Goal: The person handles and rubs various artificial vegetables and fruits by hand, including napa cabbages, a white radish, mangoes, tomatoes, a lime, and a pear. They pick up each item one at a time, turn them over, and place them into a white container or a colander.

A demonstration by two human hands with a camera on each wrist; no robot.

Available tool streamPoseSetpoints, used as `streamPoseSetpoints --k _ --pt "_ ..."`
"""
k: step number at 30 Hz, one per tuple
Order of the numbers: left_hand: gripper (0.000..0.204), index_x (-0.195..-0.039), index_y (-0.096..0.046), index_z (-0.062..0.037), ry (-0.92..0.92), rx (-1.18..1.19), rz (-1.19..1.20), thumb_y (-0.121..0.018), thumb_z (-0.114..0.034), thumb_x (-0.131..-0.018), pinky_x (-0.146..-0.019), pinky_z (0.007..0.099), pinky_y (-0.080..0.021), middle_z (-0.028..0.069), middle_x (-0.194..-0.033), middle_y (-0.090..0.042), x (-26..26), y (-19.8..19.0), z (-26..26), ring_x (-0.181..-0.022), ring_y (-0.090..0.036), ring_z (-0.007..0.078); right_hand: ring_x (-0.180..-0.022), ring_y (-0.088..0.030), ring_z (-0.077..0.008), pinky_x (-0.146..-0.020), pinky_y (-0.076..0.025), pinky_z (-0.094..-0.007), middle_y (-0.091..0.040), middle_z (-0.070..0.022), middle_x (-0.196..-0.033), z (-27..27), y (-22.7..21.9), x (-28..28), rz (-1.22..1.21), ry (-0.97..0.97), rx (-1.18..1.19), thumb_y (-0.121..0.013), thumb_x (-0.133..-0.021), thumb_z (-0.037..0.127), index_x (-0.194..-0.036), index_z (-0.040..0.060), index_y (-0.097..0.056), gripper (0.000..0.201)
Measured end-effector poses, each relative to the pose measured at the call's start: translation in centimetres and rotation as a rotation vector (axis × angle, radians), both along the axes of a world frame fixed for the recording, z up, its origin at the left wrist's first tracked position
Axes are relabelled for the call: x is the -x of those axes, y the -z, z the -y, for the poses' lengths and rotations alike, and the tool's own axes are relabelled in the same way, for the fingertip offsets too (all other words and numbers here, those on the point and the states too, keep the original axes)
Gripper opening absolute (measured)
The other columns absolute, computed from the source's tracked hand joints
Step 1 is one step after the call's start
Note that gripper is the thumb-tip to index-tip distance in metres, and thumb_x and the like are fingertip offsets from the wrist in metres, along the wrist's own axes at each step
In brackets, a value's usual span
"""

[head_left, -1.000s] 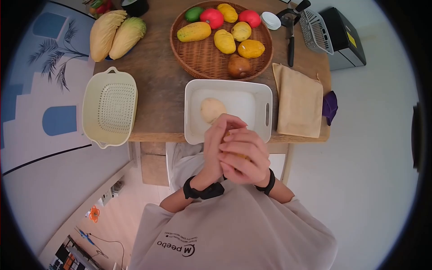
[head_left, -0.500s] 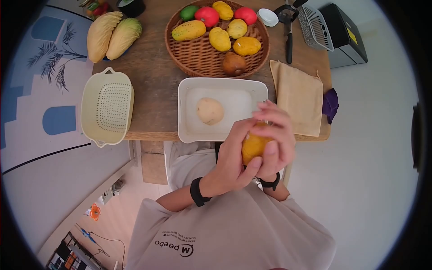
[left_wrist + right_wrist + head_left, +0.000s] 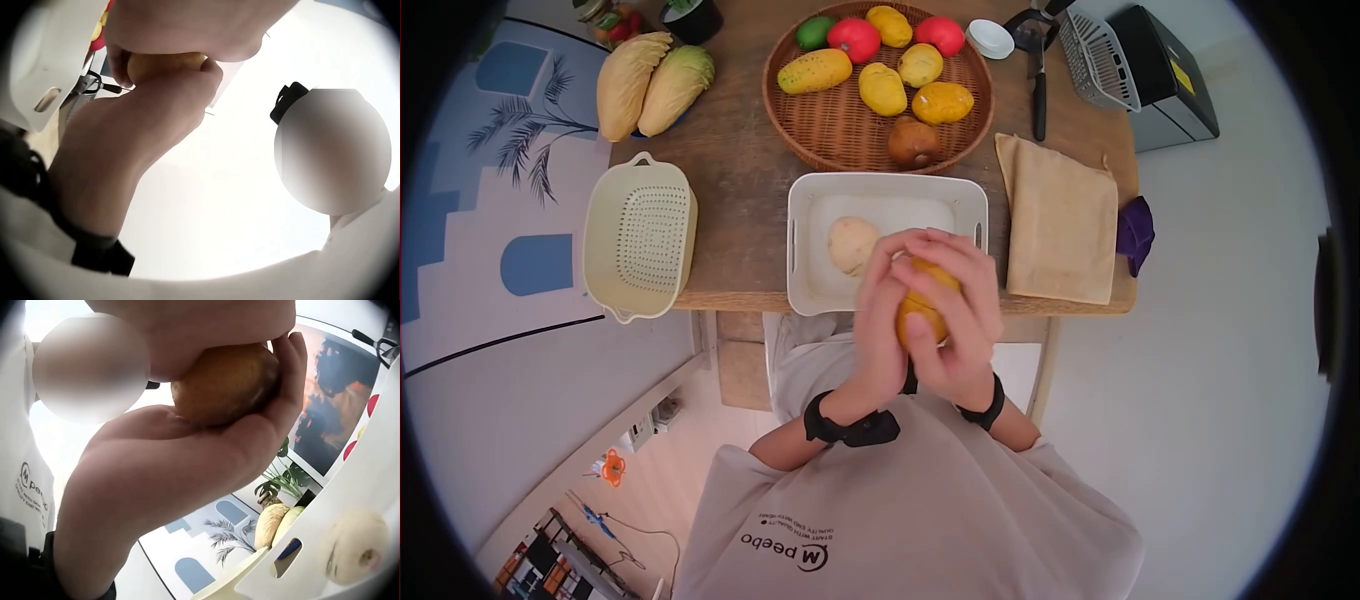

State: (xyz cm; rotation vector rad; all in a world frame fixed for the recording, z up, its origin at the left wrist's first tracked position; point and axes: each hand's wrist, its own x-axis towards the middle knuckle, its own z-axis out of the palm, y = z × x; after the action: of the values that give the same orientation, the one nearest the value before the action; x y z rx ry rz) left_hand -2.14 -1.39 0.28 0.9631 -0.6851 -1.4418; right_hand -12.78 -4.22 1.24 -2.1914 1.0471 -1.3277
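Both hands are raised in front of my chest, over the near edge of the white basin (image 3: 800,287). Between them is a yellow-orange oval fruit (image 3: 921,310), smooth and shiny in the right wrist view (image 3: 225,384). My left hand (image 3: 882,325) cups its left side, while my right hand (image 3: 968,340) curls round the right side, its fingers over the front and the thumb on the near face. In the left wrist view only a strip of the fruit (image 3: 164,65) shows. A pale tan roundish fruit or root (image 3: 853,246) lies in the basin.
Behind the basin, a round wicker basket (image 3: 840,130) holds several yellow, red, green and brown fruits. A pale green colander (image 3: 687,235) stands left, near two cabbages (image 3: 672,85). To the right are a folded tan cloth (image 3: 1055,230), a black-handled knife (image 3: 1039,108) and a purple object (image 3: 1135,232).
The hands shifted right, showing the fruit between them, then came back left over the basin's front. They have turned the fruit and changed their hold around it.
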Motion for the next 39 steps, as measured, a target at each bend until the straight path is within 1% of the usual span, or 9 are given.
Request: streamPoseSetpoints --k 8,11,15,18,21,24,31,35,39 --pt "0.048 -0.152 -0.051 -0.0036 0.049 -0.136 -0.254 -0.030 -0.028 -0.117 -0.122 0.0376 -0.039 0.0103 -0.152 -0.056 0.6 -0.5 -0.9 -0.143 -0.052 0.0217 -0.107 -0.073 -0.0419 -0.103 -0.055 -0.0508 -0.076 -0.0203 -0.114 0.1 0.6 0.4 0.322 0.041 -0.127 -0.067 -0.095 0.023 -0.102 -0.0025 -0.078 0.029" --pt "0.049 -0.152 -0.051 -0.0043 0.202 0.142 -0.273 -0.031 -0.030 -0.115 -0.121 0.0372 -0.040 0.0088 -0.151 -0.057 -1.0 0.6 -0.4 -0.142 -0.052 0.0206 -0.106 -0.073 -0.0388 -0.103 -0.053 -0.0519 -0.078 -0.0167 -0.106 -1.4 0.1 0.0 0.013 -0.025 0.131 -0.058 -0.106 0.031 -0.095 0.0008 -0.079 0.038" --pt "0.051 -0.152 -0.051 -0.0043 0.184 0.079 -0.388 -0.032 -0.033 -0.115 -0.120 0.0369 -0.040 0.0084 -0.150 -0.057 -1.3 0.9 -1.4 -0.142 -0.052 0.0204 -0.099 -0.076 -0.0332 -0.095 -0.058 -0.0447 -0.079 -0.0143 -0.102 -1.9 -0.4 -0.4 -0.117 -0.206 0.254 -0.068 -0.086 0.016 -0.091 0.0025 -0.080 0.019" --pt "0.052 -0.152 -0.050 -0.0042 0.137 -0.024 -0.478 -0.033 -0.035 -0.115 -0.120 0.0367 -0.040 0.0082 -0.150 -0.057 -1.7 0.9 -2.1 -0.142 -0.052 0.0204 -0.098 -0.077 -0.0319 -0.088 -0.060 -0.0427 -0.079 -0.0129 -0.099 0.5 0.2 -0.7 0.071 -0.042 0.216 -0.074 -0.080 0.016 -0.091 0.0015 -0.079 0.019" --pt "0.049 -0.143 -0.055 -0.0030 0.045 -0.169 -0.364 -0.031 -0.034 -0.113 -0.119 0.0359 -0.041 0.0121 -0.140 -0.064 -1.2 1.5 -2.3 -0.134 -0.058 0.0219 -0.097 -0.077 -0.0324 -0.083 -0.061 -0.0417 -0.078 -0.0130 -0.100 0.2 0.3 -1.0 0.067 -0.045 0.137 -0.078 -0.075 0.014 -0.091 0.0014 -0.078 0.020" --pt "0.046 -0.137 -0.057 -0.0043 0.008 0.005 -0.715 -0.031 -0.035 -0.113 -0.119 0.0372 -0.042 0.0149 -0.140 -0.065 -4.0 2.2 -0.5 -0.134 -0.058 0.0246 -0.097 -0.076 -0.0339 -0.089 -0.061 -0.0447 -0.077 -0.0151 -0.107 -0.6 0.5 -2.3 -0.127 -0.235 0.254 -0.077 -0.082 0.008 -0.099 0.0018 -0.080 0.018" --pt "0.046 -0.129 -0.059 -0.0056 -0.142 -0.317 -0.589 -0.030 -0.039 -0.116 -0.114 0.0350 -0.045 0.0120 -0.130 -0.067 -2.5 0.6 -1.5 -0.127 -0.061 0.0212 -0.101 -0.077 -0.0357 -0.083 -0.064 -0.0398 -0.077 -0.0160 -0.110 -0.1 0.9 -2.8 -0.048 -0.101 0.050 -0.080 -0.072 0.003 -0.104 0.0006 -0.080 0.032" --pt "0.045 -0.133 -0.059 -0.0065 0.088 0.229 -0.326 -0.034 -0.040 -0.118 -0.112 0.0314 -0.046 0.0071 -0.131 -0.065 -5.1 3.6 -1.1 -0.128 -0.060 0.0169 -0.108 -0.076 -0.0378 -0.091 -0.064 -0.0438 -0.077 -0.0169 -0.110 -0.6 1.2 -2.9 -0.183 -0.317 0.206 -0.080 -0.073 0.006 -0.103 -0.0002 -0.079 0.031" --pt "0.043 -0.140 -0.056 -0.0059 -0.057 -0.040 -0.368 -0.037 -0.036 -0.116 -0.113 0.0322 -0.046 0.0074 -0.132 -0.063 -3.7 2.0 -1.7 -0.130 -0.059 0.0190 -0.115 -0.074 -0.0416 -0.101 -0.061 -0.0495 -0.075 -0.0193 -0.116 0.7 0.8 -2.5 -0.119 -0.261 0.151 -0.079 -0.073 0.009 -0.100 0.0024 -0.079 0.028"
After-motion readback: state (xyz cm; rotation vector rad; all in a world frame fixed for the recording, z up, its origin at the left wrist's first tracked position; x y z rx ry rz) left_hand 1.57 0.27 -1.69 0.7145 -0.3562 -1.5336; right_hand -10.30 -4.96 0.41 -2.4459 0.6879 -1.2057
